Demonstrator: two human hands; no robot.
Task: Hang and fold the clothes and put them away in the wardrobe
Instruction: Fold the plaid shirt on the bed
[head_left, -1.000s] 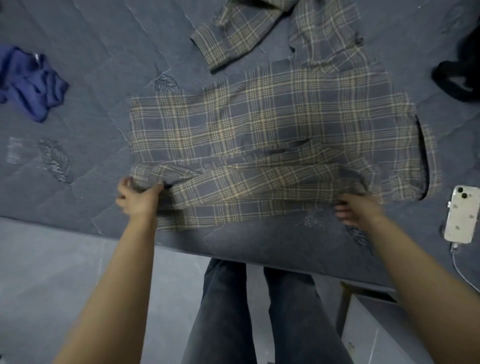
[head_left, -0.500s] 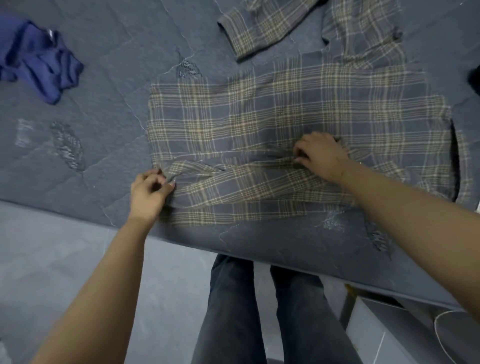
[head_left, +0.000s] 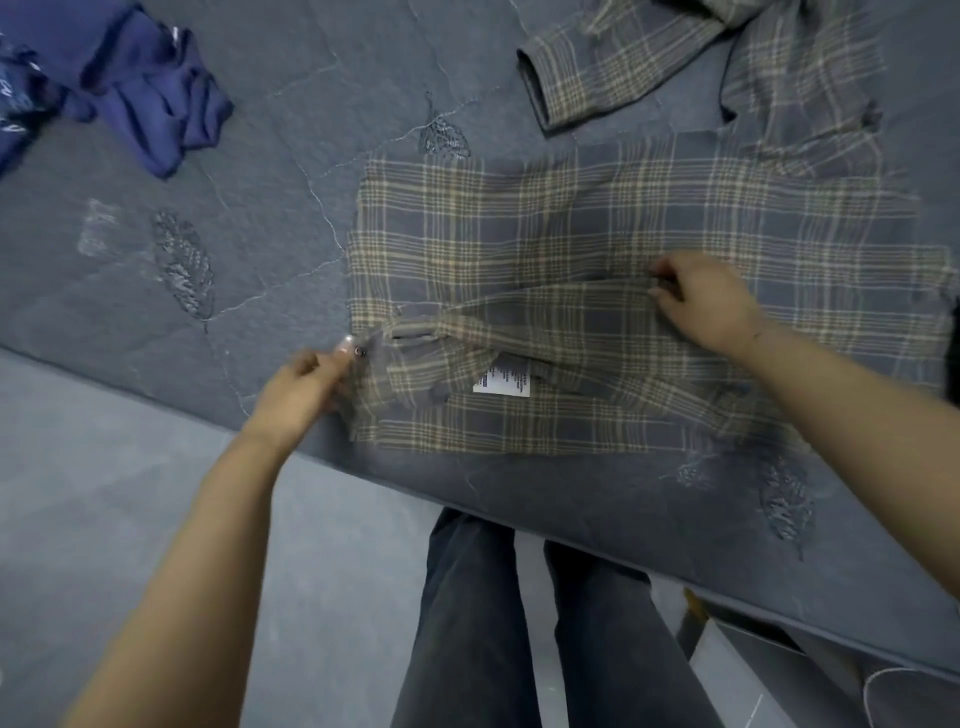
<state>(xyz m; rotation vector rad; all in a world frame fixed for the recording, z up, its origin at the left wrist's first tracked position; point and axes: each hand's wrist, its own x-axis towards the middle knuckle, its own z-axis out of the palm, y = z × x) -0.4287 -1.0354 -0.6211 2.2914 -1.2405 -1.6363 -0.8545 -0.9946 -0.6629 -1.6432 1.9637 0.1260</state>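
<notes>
A grey and beige plaid shirt (head_left: 597, 234) lies spread on the grey quilted bed (head_left: 291, 130), its near flap folded so a white care label (head_left: 503, 380) shows. One sleeve (head_left: 613, 67) stretches off at the top. My left hand (head_left: 304, 387) pinches the shirt's lower left corner at the hem. My right hand (head_left: 701, 301) grips a fold of fabric near the shirt's middle and lifts it slightly.
A crumpled blue garment (head_left: 135, 88) lies at the bed's far left. The bed's near edge (head_left: 519, 483) runs diagonally in front of my legs in dark jeans (head_left: 519, 623). A grey box (head_left: 769, 675) and a white cable (head_left: 883, 686) sit at the bottom right.
My right hand moved from the shirt's near right edge to its middle and took hold of a fold. The near flap has opened, baring the label. The view shifted right.
</notes>
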